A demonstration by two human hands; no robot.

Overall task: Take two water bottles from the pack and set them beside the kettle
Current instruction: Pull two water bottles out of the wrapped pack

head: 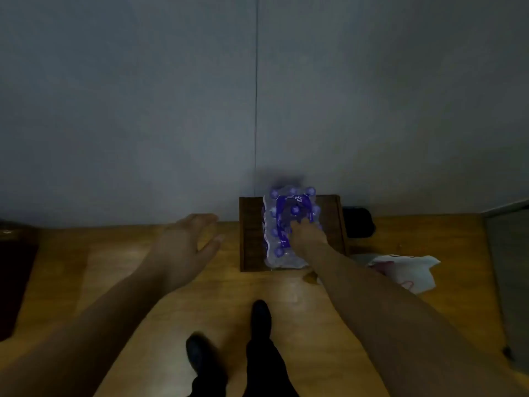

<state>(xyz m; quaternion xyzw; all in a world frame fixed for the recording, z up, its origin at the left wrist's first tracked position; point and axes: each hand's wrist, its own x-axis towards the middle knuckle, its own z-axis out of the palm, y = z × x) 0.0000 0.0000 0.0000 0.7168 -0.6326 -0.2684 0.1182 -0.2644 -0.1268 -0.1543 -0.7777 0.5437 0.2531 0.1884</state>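
A shrink-wrapped pack of water bottles [282, 227] with purple caps and purple labels stands on a low dark wooden stand [250, 236] against the wall. My right hand [306, 234] reaches down into the top of the pack among the caps; the blur hides whether its fingers grip a bottle. My left hand [187, 239] hovers to the left of the stand, fingers spread, holding nothing. No kettle is in view.
A grey wall [171, 110] rises behind the stand. A white plastic bag [406, 270] lies on the wooden floor [114, 267] to the right, a dark object [357, 220] behind it. Dark furniture [14, 270] stands at the left edge. My legs and shoes [259, 316] are below.
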